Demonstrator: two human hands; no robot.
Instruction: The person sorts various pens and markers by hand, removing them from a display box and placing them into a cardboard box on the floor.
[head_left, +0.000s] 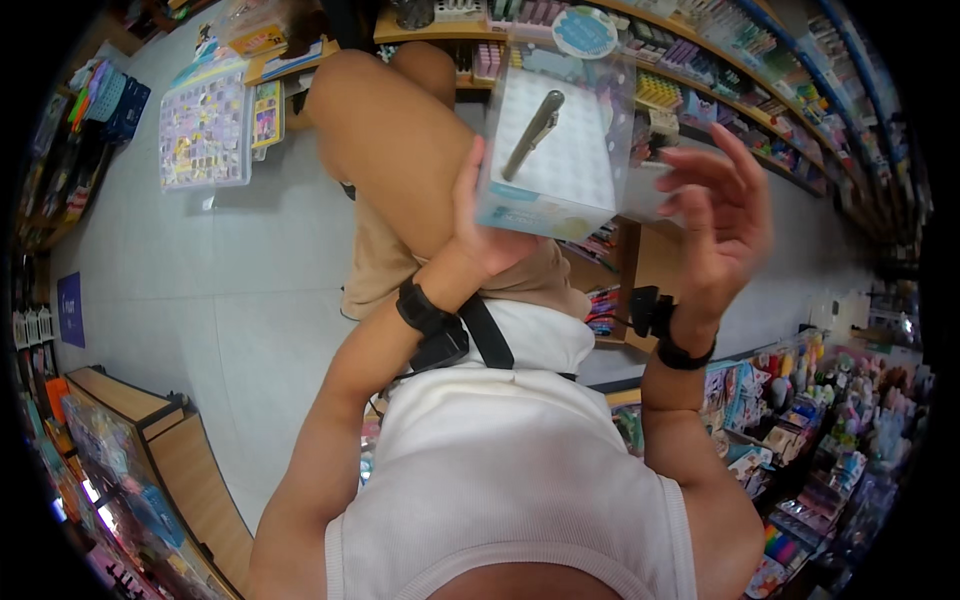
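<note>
My left hand (491, 232) holds a clear plastic display box (540, 214) from its left side and underneath, above my lap. Inside the box is a white tray (577, 150) with a grid of raised or recessed spots; a blue round tag (585, 32) stands at its far end. One metallic-looking pen (531, 139) with a clip lies slanted over the white tray. To the right of the box, my right hand (716, 210) is raised with fingers apart and slightly blurred, holding nothing and not touching the box.
Shelves of small boxed goods (697, 90) curve along the far right. A wooden drawer unit with pens (637, 262) is beyond my lap. Packed plush-like goods (832, 390) fill the lower right. At left stand a sheet-covered clear case (204, 135) and a wooden cabinet (180, 457).
</note>
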